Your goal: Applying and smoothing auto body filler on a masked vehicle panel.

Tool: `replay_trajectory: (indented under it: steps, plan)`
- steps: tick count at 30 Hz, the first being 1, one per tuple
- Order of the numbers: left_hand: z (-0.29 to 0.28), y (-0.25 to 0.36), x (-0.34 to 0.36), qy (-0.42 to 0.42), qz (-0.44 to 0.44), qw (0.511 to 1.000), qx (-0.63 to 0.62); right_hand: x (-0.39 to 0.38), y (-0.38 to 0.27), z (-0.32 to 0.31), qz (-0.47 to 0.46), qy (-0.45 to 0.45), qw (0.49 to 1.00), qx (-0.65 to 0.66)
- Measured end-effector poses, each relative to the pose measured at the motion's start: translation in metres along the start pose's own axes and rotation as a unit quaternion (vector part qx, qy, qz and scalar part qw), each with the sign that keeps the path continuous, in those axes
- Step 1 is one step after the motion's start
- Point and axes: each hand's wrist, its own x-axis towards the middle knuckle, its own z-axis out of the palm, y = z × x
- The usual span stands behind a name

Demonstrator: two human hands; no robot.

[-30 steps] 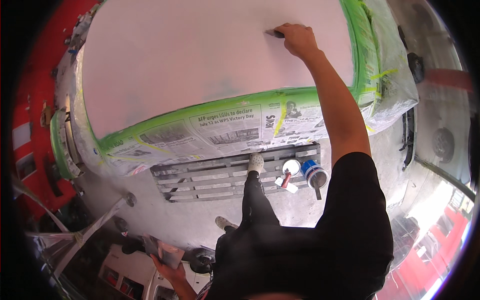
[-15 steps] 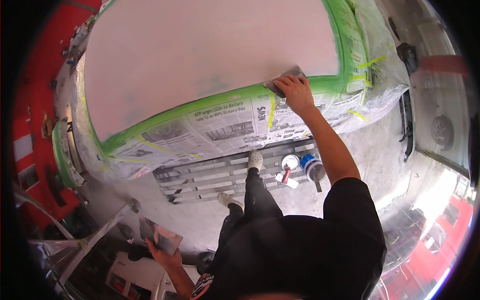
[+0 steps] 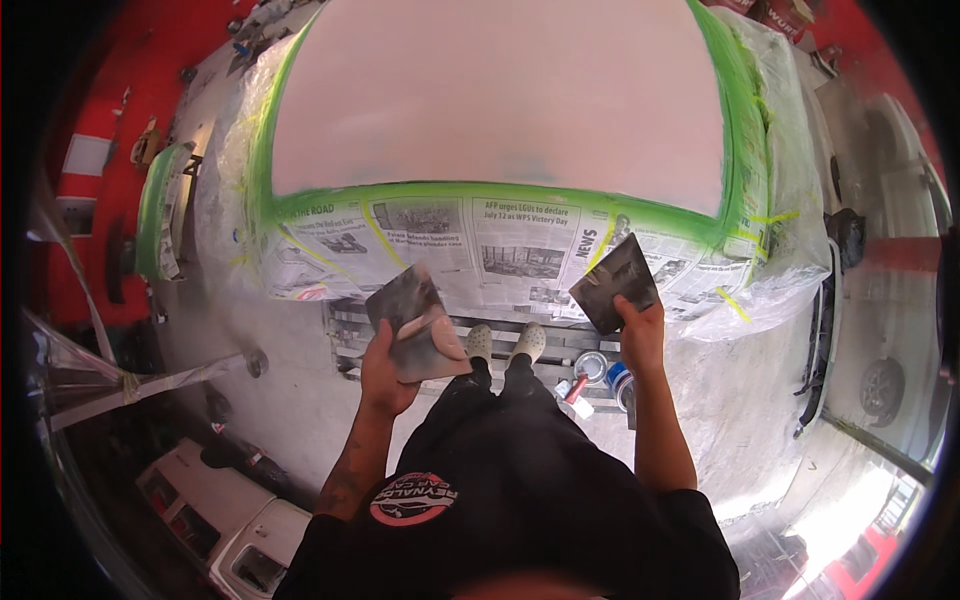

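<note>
My left hand (image 3: 388,378) grips a flat metal plate (image 3: 398,300), with pale pinkish filler paste (image 3: 428,338) smeared over it. Closed round the lower edge of a dark, thin rectangular spreader (image 3: 612,283) is my right hand (image 3: 642,335). Both tools are held apart, in front of a large vehicle panel (image 3: 500,100) coated pale pink. Green painted edging (image 3: 450,188) runs round that panel. Newspaper (image 3: 520,250) masks the body below it, fixed with yellow tape. The spreader touches nothing but my hand, as far as I can see.
Clear plastic sheeting (image 3: 795,290) drapes the vehicle's right side. A slatted pallet (image 3: 400,340) lies beneath my feet. On the right stand an open white-lidded can (image 3: 591,366), a blue can (image 3: 620,383) and a red tube (image 3: 576,389). A white vehicle (image 3: 200,500) is behind left.
My right hand has lifted the spreader off the panel's lower right edge and drawn it back toward me. My left hand has brought the plate up and forward. The view has turned.
</note>
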Motion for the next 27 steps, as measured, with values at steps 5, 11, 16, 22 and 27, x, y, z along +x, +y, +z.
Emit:
replay_trajectory:
  steps: [5, 11, 16, 22, 27]
  plan:
    - [0.037, 0.01, 0.012, -0.139, 0.084, 0.874, 0.457, -0.054, -0.077, 0.06, -0.312, -0.114, 0.79, -0.515]
    - [0.078, 0.014, -0.004, -0.231, 0.182, 0.852, 0.433, -0.099, -0.079, 0.115, -0.389, -0.179, 0.704, -0.566]
    - [0.063, 0.014, 0.014, -0.18, 0.215, 0.906, 0.318, -0.133, -0.071, 0.12, -0.39, -0.172, 0.703, -0.569]
    - [0.077, 0.062, 0.02, -0.268, 0.051, 0.961, -0.043, -0.169, -0.098, 0.136, -0.444, -0.099, 0.708, -0.54]
    - [0.061, 0.028, 0.009, -0.235, -0.172, 0.947, -0.137, -0.169, -0.096, 0.168, -0.455, -0.171, 0.821, -0.3]
